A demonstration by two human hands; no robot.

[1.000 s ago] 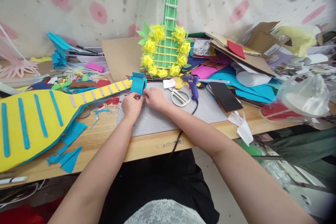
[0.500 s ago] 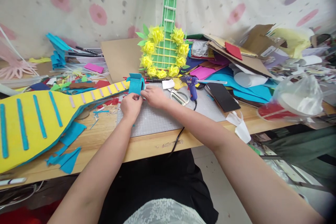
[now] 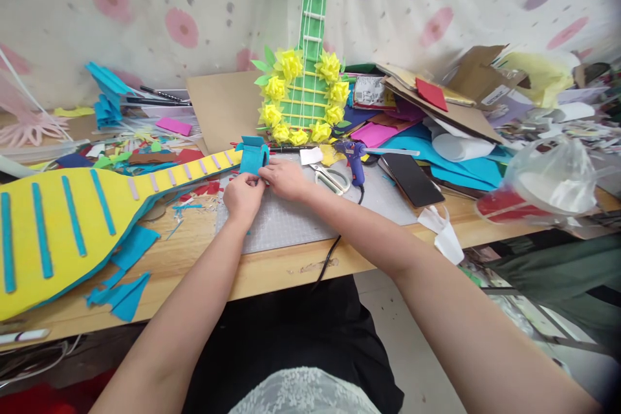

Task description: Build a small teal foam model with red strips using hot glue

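Observation:
At the end of a yellow craft guitar's neck sits a blue headpiece (image 3: 252, 158), covered in what looks like felt or crepe paper. My left hand (image 3: 243, 197) pinches its near edge, fingertips pressed together. Close beside it, my right hand (image 3: 284, 179) has its fingers closed on the same near edge. The exact spot between the fingertips is hidden. The yellow guitar (image 3: 72, 226) lies to the left, with blue strips on its body and pale strips along its neck. Under both hands is a grey cutting mat (image 3: 291, 226).
Scissors (image 3: 331, 179), a purple glue gun (image 3: 356, 165) and a black phone (image 3: 410, 178) lie right of my hands. A green guitar (image 3: 313, 87) with yellow flowers stands behind. Blue scraps (image 3: 129, 294) lie at the front left; a bagged cup (image 3: 533, 187) stands right.
The blue headpiece has shifted very slightly to the right. Both hands keep nearly the same place and grip.

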